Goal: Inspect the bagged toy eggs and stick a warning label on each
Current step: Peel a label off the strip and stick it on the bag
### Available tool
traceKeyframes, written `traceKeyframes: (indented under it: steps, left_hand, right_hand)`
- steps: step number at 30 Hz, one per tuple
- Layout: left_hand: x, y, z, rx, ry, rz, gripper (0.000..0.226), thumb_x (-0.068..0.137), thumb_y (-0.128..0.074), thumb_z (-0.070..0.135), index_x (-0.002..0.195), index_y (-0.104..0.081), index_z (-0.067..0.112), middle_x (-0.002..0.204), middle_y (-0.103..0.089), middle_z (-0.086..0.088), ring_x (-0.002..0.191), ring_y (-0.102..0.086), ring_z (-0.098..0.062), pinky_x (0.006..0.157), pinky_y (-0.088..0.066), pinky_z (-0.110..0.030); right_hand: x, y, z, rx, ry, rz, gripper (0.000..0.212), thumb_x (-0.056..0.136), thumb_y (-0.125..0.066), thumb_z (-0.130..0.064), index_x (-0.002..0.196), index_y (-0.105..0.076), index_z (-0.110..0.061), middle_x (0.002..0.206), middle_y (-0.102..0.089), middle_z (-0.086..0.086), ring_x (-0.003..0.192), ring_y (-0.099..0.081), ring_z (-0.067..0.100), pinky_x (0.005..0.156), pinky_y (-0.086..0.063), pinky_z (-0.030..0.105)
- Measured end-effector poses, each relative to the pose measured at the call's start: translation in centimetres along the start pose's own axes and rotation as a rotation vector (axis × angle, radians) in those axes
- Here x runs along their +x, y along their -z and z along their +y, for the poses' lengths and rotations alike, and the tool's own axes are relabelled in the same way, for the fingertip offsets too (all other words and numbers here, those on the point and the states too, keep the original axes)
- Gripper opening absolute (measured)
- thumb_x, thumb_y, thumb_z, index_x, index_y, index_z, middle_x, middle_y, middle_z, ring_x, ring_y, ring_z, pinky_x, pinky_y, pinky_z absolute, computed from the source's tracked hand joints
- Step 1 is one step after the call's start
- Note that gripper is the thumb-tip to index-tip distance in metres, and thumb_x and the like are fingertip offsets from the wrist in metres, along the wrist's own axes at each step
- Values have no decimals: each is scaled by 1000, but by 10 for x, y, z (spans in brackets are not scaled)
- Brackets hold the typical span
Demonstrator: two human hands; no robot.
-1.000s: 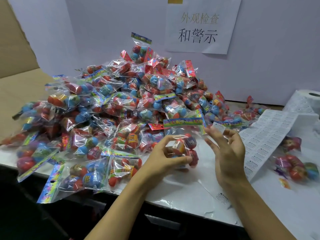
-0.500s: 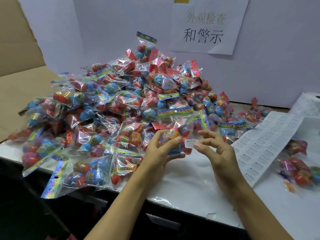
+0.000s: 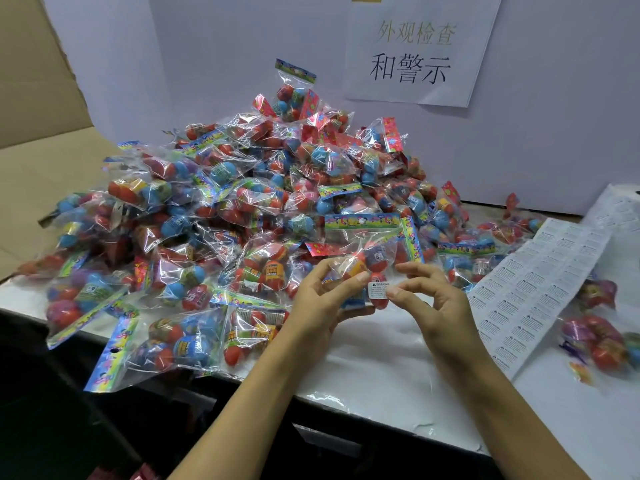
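Observation:
My left hand [image 3: 323, 301] grips a clear bag of toy eggs [image 3: 372, 258] from below, holding it upright above the white table [image 3: 381, 368]. A small white warning label [image 3: 378, 290] sits on the bag's lower front. My right hand [image 3: 431, 299] pinches the label's right edge with thumb and forefinger. Behind and to the left rises a big pile of bagged toy eggs [image 3: 242, 202]. A sheet of warning labels [image 3: 526, 296] lies to the right.
A few bagged eggs [image 3: 602, 337] lie apart at the right, beyond the label sheet. A paper sign [image 3: 415, 50] hangs on the white back wall. Brown cardboard [image 3: 38, 98] stands at the left. The table's front edge drops to a dark space below.
My right hand brought the label from the sheet to the bag and now presses it on the front. My left hand raised and turned the bag upright.

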State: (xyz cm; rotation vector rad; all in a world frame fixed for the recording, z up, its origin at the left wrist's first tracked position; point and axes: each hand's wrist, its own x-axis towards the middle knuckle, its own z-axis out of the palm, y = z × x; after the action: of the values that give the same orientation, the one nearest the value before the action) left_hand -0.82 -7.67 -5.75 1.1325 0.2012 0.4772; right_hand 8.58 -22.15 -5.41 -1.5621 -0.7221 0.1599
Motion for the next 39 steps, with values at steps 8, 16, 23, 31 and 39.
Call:
traceKeyframes:
  steps: [8, 16, 23, 31, 39]
  left_hand:
    - [0, 4, -6, 23, -64, -43, 33, 78, -85, 12, 103, -72, 28, 98, -78, -15, 85, -76, -32, 75, -60, -31]
    - [2, 5, -7, 41, -78, -15, 45, 78, -83, 10, 118, -62, 13, 101, -77, -16, 90, -76, -32, 75, -60, -31]
    - [-1, 5, -8, 45, -74, -112, 42, 78, -85, 6, 113, -68, 21, 106, -76, -15, 94, -74, -29, 80, -59, -32]
    - [1, 8, -8, 34, -52, -92, 43, 77, -85, 9, 114, -63, 11, 95, -74, -10, 88, -73, -26, 79, -59, -31]
    - [2, 6, -12, 24, -63, -60, 34, 77, -75, 5, 108, -60, 6, 94, -74, -15, 85, -74, -27, 80, -60, -31]
  right_hand:
    - [0, 0, 0, -71, -7, 30, 13, 85, -77, -8, 73, -73, -11, 118, -63, -3, 95, -59, -15, 71, -43, 1]
    - [2, -5, 5, -66, -63, 158, 21, 89, -72, -32, 89, -65, -13, 100, -66, 1, 97, -66, 17, 78, -58, 34]
    - [-5, -13, 1, -127, -25, 46, 53, 81, -61, -66, 78, -64, -14, 61, -67, -2, 48, -60, 9, 47, -45, 20]
    - [-1, -10, 4, -7, 16, 0, 36, 89, -64, -47, 80, -71, -12, 59, -65, 3, 48, -55, 11, 50, -43, 17]
    - [-3, -10, 5, -36, 0, 1, 31, 93, -62, -42, 80, -71, -15, 60, -64, 4, 52, -53, 7, 54, -42, 17]
